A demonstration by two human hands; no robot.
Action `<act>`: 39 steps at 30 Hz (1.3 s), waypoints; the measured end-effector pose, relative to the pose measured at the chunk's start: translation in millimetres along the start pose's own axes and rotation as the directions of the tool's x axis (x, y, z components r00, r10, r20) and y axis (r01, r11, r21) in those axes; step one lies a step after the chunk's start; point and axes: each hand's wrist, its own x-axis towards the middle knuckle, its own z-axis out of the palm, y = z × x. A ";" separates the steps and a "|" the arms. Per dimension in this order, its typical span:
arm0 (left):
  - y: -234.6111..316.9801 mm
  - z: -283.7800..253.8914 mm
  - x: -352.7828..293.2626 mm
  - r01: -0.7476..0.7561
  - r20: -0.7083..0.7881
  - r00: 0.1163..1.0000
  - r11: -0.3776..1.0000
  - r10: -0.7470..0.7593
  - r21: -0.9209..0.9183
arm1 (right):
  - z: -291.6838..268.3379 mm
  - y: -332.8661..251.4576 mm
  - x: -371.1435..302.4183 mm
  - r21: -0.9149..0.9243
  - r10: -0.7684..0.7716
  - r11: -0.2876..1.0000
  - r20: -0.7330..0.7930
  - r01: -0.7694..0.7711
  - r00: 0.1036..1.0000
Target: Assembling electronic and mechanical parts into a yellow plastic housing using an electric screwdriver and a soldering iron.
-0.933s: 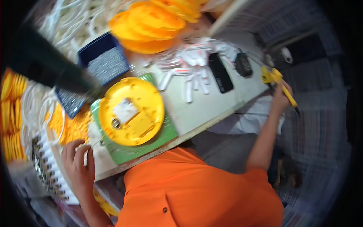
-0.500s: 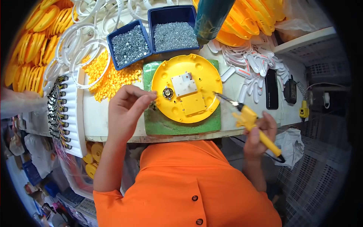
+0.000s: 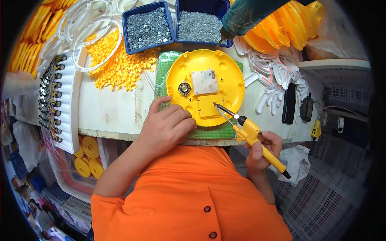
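Observation:
A round yellow plastic housing [image 3: 235, 86] lies on a green mat [image 3: 161, 74]. Inside it sit a white box [image 3: 204, 82], a small round speaker [image 3: 184, 88] and a yellow rectangular cover [image 3: 210, 105]. My right hand [image 3: 263, 150] grips a yellow soldering gun [image 3: 251, 130], its tip over the rectangular cover; whether it touches cannot be told. My left hand [image 3: 167, 126] is at the housing's lower left rim, fingers bent, the index finger up by the edge. What its fingertips hold, if anything, is hidden. A thin wire [image 3: 149, 82] shows just beyond it.
Two blue bins of small metal parts [image 3: 146, 28] stand behind the housing, under a hanging teal power screwdriver [image 3: 245, 18]. Small yellow pieces [image 3: 120, 68] and a white rack of wired parts [image 3: 68, 104] are left. White plastic strips [image 3: 277, 76] and a black phone [image 3: 288, 103] lie right.
The soldering gun's tip has come left, from the housing's right rim to over the rectangular cover. My left hand has turned palm down and moved nearer at the rim. The view has shifted slightly.

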 end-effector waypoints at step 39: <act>0.5 13.7 23.2 0.377 -0.225 0.911 0.919 -0.345 0.115 | 23.9 -1.8 26.3 -0.288 -0.349 0.837 0.376 0.466 0.858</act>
